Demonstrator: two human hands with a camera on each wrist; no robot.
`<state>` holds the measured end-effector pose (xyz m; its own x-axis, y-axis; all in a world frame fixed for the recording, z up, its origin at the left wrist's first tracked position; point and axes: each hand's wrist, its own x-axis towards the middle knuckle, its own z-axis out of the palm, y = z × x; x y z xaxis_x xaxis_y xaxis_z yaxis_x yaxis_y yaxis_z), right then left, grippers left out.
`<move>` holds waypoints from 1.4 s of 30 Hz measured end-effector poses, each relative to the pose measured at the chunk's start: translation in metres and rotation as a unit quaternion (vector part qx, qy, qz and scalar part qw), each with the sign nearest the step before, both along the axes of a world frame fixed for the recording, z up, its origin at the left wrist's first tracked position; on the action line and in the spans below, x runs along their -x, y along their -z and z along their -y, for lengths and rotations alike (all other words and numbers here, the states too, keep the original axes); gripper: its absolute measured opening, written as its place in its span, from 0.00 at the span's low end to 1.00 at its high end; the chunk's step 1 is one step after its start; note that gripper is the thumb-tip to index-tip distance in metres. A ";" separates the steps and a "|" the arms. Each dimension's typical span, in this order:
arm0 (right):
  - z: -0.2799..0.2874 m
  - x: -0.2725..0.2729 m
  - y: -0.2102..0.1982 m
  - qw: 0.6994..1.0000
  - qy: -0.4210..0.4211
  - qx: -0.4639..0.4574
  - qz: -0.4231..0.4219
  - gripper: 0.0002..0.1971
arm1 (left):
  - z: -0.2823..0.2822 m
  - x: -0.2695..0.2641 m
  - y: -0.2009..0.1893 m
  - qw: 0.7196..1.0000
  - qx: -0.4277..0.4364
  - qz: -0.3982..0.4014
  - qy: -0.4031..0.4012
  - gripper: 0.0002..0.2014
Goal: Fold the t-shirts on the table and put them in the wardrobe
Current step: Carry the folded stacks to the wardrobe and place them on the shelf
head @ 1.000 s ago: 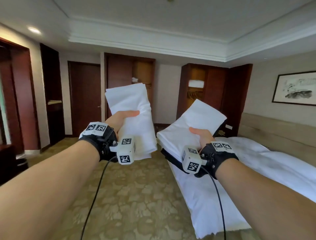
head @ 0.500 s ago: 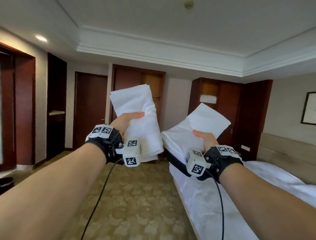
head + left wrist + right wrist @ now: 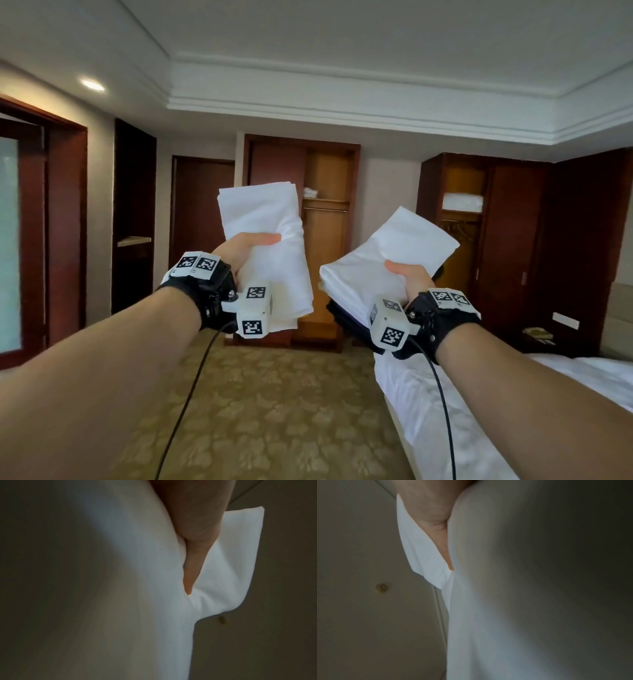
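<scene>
I have turned to face the open wardrobe, now closer, with my left hand gripping one folded t-shirt and my right hand gripping a folded stack, so shelving comes next.

Both arms outstretched, left hand and right hand gripping.

The folded t-shirts are smooth, matt white cloth. The wardrobe looks like polished reddish wood, and the patterned carpet seems low-piled.
</scene>
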<state>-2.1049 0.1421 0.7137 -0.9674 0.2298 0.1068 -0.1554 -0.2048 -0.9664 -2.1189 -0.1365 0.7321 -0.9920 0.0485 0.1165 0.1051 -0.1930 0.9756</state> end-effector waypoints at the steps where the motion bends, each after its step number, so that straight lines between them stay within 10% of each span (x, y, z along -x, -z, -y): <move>1: -0.001 0.024 -0.005 1.000 -0.001 0.000 -0.006 0.07 | -0.001 0.025 -0.003 1.000 -0.003 -0.005 -0.003 0.26; 14: 0.035 0.381 -0.018 0.999 -0.001 0.016 -0.032 0.09 | 0.018 0.377 -0.017 0.999 -0.002 -0.035 -0.019 0.34; 19: 0.058 0.511 -0.028 0.999 0.013 0.029 -0.039 0.18 | 0.041 0.513 -0.030 0.998 -0.007 -0.058 -0.014 0.28; 29: 0.073 0.750 -0.041 0.997 0.042 0.006 -0.064 0.05 | 0.051 0.751 -0.041 0.998 -0.011 -0.060 0.015 0.08; 42: 0.030 1.093 -0.057 0.997 0.005 0.004 -0.072 0.09 | 0.009 1.071 -0.056 0.998 -0.004 -0.067 -0.005 0.08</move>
<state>-3.1981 0.1118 0.7709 -0.9397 0.2408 0.2430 -0.2948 -0.2098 -0.9322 -3.1904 -0.1456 0.7877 -0.9681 0.0367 0.2478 0.2360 -0.1984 0.9513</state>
